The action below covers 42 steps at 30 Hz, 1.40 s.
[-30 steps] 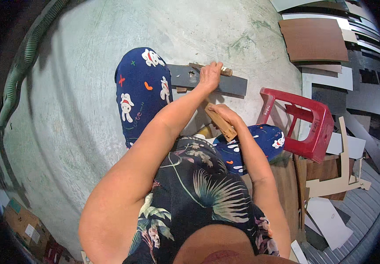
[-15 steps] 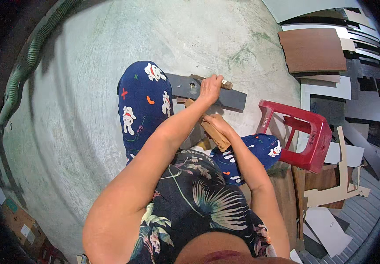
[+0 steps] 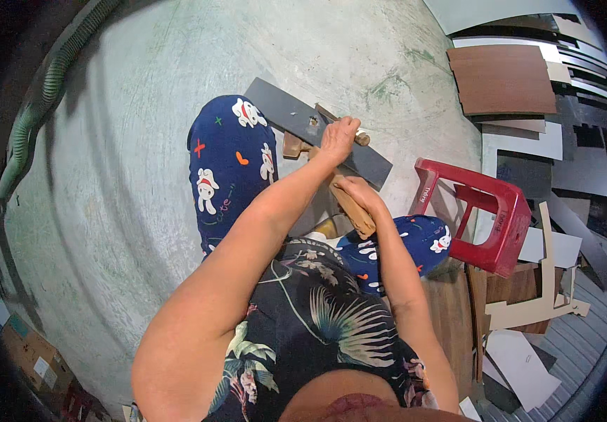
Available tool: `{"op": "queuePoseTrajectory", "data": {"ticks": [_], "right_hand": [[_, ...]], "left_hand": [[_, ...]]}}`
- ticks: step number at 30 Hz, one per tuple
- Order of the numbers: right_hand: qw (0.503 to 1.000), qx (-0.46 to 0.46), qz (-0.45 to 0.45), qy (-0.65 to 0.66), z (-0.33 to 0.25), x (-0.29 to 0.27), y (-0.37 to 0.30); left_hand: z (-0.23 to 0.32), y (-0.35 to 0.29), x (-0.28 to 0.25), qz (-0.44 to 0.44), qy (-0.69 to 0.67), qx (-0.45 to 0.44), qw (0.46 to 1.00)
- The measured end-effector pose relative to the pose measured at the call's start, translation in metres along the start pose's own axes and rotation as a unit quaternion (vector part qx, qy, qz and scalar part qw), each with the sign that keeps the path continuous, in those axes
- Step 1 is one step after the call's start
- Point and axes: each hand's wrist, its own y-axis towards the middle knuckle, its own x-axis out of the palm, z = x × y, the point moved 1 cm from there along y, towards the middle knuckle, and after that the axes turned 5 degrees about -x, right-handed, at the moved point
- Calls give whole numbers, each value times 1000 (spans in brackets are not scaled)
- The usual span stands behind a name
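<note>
On the floor between my knees lies a long dark grey board [image 3: 275,102] with a small ragged hole, slanting down to the right. My left hand [image 3: 338,141] is closed over it, around a short brown rod-like piece whose round end [image 3: 362,138] sticks out on the right. Nearer me, my right hand [image 3: 361,194] grips a thick light-brown wooden bar [image 3: 357,219]. A brown wooden block [image 3: 293,145] shows beside the board's near edge, left of my wrist; whether it joins the bar is hidden by my left arm.
A red plastic stool [image 3: 472,211] stands by my right knee. Farther right are stacked panels, with a brown board [image 3: 504,81] and a cream angled offcut [image 3: 548,267]. A ribbed green hose [image 3: 57,70] runs along the left; a cardboard box [image 3: 36,352] sits lower left.
The grey board has turned clockwise, its left end swinging away from me. More of the brown block shows. My right hand and the bar have shifted slightly right.
</note>
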Motion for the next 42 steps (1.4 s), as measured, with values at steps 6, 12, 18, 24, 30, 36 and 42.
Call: {"op": "queuePoseTrajectory", "data": {"ticks": [6,12,18,24,30,36,42], "right_hand": [[994,87,17,69,29,-6,-16],[985,123,63,103,36,-19,-18],[987,109,91,76,57,-28,-7],[985,145,25,93,15,-14,-30],[999,50,1,-16,19,4,-14],[990,37,6,-139,-20,10,-17],[975,71,13,-210,-46,20,-30]], "left_hand": [[5,-3,1,-9,21,6,1000],[15,-10,0,-24,11,24,999],[23,-11,0,-4,-12,18,1000],[14,-16,1,-33,4,11,999],[28,-14,2,-50,-40,14,998],[29,-19,4,-27,-46,56,997],[26,-18,9,-27,-42,42,998]]}}
